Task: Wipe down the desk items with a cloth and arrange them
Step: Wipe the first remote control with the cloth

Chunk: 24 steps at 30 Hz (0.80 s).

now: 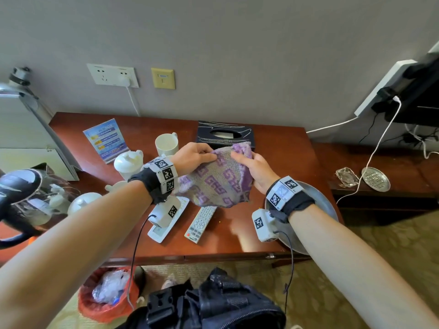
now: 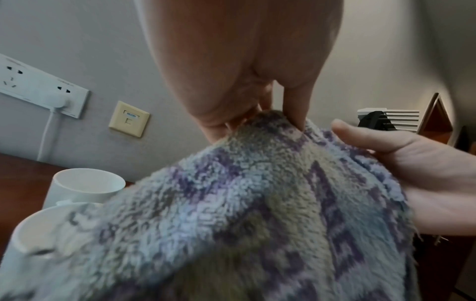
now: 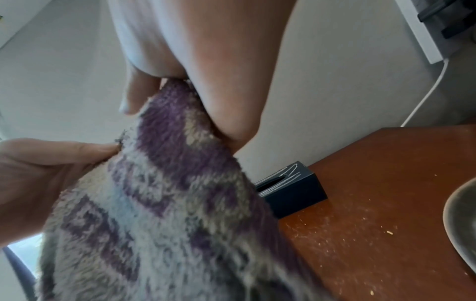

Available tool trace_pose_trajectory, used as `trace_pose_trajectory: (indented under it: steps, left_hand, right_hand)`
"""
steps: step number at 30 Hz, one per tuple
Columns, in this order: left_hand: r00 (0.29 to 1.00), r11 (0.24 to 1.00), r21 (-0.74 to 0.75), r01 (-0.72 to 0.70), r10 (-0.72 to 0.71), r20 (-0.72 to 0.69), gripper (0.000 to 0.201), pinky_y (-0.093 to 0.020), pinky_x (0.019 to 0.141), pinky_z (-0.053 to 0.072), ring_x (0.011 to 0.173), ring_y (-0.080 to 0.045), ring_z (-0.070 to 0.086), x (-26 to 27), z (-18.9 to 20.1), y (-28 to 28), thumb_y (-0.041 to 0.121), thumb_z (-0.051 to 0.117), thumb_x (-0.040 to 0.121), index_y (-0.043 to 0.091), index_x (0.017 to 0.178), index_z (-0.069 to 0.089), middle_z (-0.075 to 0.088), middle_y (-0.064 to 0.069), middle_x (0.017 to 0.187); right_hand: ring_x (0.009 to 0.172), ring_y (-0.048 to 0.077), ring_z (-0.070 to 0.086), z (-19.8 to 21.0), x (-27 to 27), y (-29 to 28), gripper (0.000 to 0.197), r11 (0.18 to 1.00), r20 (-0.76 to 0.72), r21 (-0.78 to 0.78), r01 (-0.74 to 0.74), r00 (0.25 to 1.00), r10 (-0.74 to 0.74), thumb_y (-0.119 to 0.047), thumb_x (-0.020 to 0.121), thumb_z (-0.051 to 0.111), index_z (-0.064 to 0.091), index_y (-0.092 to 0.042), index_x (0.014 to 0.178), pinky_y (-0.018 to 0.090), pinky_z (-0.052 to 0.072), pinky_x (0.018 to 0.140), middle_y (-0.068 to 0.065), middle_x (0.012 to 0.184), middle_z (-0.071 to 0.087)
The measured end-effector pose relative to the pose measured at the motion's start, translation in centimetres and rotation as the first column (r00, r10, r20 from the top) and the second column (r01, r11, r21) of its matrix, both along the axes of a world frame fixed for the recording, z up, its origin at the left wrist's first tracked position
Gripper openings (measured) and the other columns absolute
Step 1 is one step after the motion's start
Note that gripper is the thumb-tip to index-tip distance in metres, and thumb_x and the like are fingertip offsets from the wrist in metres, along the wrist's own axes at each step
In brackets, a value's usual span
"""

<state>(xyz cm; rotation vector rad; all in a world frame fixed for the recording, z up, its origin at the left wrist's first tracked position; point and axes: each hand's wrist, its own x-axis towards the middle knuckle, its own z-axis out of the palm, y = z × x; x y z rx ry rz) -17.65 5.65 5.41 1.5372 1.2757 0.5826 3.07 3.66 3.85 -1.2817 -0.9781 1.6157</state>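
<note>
A purple and grey patterned cloth [image 1: 215,182] hangs in the air over the red-brown desk [image 1: 280,153]. My left hand [image 1: 193,155] pinches its upper left edge, and my right hand [image 1: 254,168] pinches the upper right edge beside it. The left wrist view shows the cloth [image 2: 257,203] filling the frame, with my thumb and fingers gripping its top. In the right wrist view the cloth [image 3: 167,203] hangs from my fingers. Two remotes [image 1: 200,223] lie below the cloth. A white mug [image 1: 166,144] and a black tissue box [image 1: 224,134] stand behind it.
A white lidded cup [image 1: 129,162], a leaflet stand [image 1: 105,138] and a glass kettle [image 1: 28,198] crowd the desk's left side. A metal tray [image 1: 325,205] sits at the right front corner. Crumbs [image 3: 360,234] dot the desk. A red bin [image 1: 107,293] stands on the floor below.
</note>
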Motion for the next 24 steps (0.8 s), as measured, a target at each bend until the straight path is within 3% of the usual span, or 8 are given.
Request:
trace_pose_trajectory:
  steps: [3, 6, 9, 10, 14, 18, 21, 24]
  left_hand:
    - [1.0, 1.0, 0.027, -0.009, 0.008, 0.022, 0.01, -0.039, 0.079, 0.052, 0.083, -0.025, 0.066, 0.2, -0.2, -0.1, 0.022, 0.066, 0.096, 0.022, 0.087, 0.068, 0.073, -0.016, 0.094]
    - [1.0, 0.998, 0.055, -0.005, 0.005, 0.007, 0.01, -0.035, 0.077, 0.054, 0.08, -0.018, 0.067, 0.2, -0.5, -0.3, 0.022, 0.067, 0.095, 0.027, 0.086, 0.069, 0.073, -0.004, 0.087]
    - [0.998, 0.997, 0.069, -0.037, 0.04, -0.038, 0.003, -0.039, 0.081, 0.057, 0.083, -0.025, 0.069, 0.0, -0.8, -0.5, 0.026, 0.071, 0.092, 0.026, 0.089, 0.071, 0.074, -0.006, 0.091]
    - [0.996, 0.996, 0.075, -0.049, 0.054, -0.067, 0.005, -0.037, 0.081, 0.057, 0.085, -0.025, 0.07, -0.2, -1.1, -0.5, 0.029, 0.072, 0.091, 0.025, 0.092, 0.071, 0.074, -0.006, 0.094]
    - [0.977, 0.996, 0.068, -0.065, 0.077, -0.201, 0.033, -0.014, 0.071, 0.044, 0.09, -0.006, 0.063, -0.7, -2.5, -1.2, 0.043, 0.073, 0.088, 0.026, 0.114, 0.062, 0.067, 0.012, 0.099]
    - [0.981, 0.994, -0.081, -0.07, 0.054, -0.185, 0.054, -0.029, 0.095, 0.05, 0.11, -0.017, 0.061, -1.1, -6.3, -2.3, 0.038, 0.076, 0.086, 0.015, 0.131, 0.056, 0.065, -0.003, 0.12]
    - [0.948, 0.987, -0.161, 0.005, -0.056, -0.314, 0.062, -0.035, 0.103, 0.047, 0.117, -0.02, 0.057, -0.9, -8.5, -3.4, 0.044, 0.074, 0.086, 0.017, 0.137, 0.05, 0.059, -0.001, 0.124]
    - [0.907, 0.977, -0.211, 0.038, -0.123, -0.403, 0.066, -0.033, 0.102, 0.044, 0.122, -0.022, 0.055, -0.4, -10.5, -4.1, 0.049, 0.072, 0.087, 0.02, 0.14, 0.047, 0.058, -0.004, 0.133]
  right_hand:
    - [0.096, 0.028, 0.072, -0.4, 0.0, -0.5, 0.029, 0.995, 0.017, -0.056, -0.081, 0.996, 0.082, -0.008, 0.087, 0.072, 0.064, -0.001, 0.114, 0.039, 0.057, 0.086, 0.014, 0.103, 0.074]
    - [0.094, 0.027, 0.072, -0.7, 0.1, -1.1, 0.018, 0.992, -0.005, -0.089, -0.086, 0.996, 0.086, -0.006, 0.09, 0.067, 0.068, -0.002, 0.108, 0.039, 0.057, 0.087, 0.015, 0.102, 0.075]
    - [0.093, 0.027, 0.072, -0.9, 0.2, -1.2, 0.016, 0.995, -0.064, -0.087, -0.055, 0.997, 0.049, -0.005, 0.094, 0.061, 0.068, -0.002, 0.107, 0.04, 0.056, 0.091, 0.014, 0.1, 0.075]
    - [0.093, 0.027, 0.072, -1.0, 0.1, -1.2, 0.016, 0.995, -0.078, -0.088, -0.047, 0.996, 0.04, -0.006, 0.094, 0.06, 0.068, -0.001, 0.107, 0.041, 0.055, 0.091, 0.014, 0.099, 0.075]
    - [0.088, 0.026, 0.073, -1.6, 0.2, -1.1, 0.013, 0.994, -0.082, -0.094, 0.047, 0.995, -0.055, -0.007, 0.096, 0.058, 0.067, -0.001, 0.102, 0.039, 0.057, 0.087, 0.014, 0.093, 0.076]
    - [0.101, 0.031, 0.07, -3.4, 1.0, -1.5, 0.028, 0.973, 0.029, -0.121, 0.195, 0.981, -0.193, -0.012, 0.093, 0.065, 0.063, 0.003, 0.116, 0.045, 0.054, 0.096, 0.018, 0.107, 0.072]
    - [0.089, 0.023, 0.072, -4.6, 1.7, -2.2, 0.006, 0.961, 0.119, -0.103, 0.256, 0.963, -0.244, -0.013, 0.093, 0.066, 0.066, -0.009, 0.097, 0.041, 0.056, 0.09, 0.007, 0.09, 0.075]
    - [0.089, 0.023, 0.07, -5.7, 2.3, -2.9, 0.005, 0.936, 0.161, -0.109, 0.334, 0.935, -0.315, -0.014, 0.093, 0.066, 0.061, -0.014, 0.092, 0.041, 0.055, 0.088, 0.007, 0.091, 0.071]
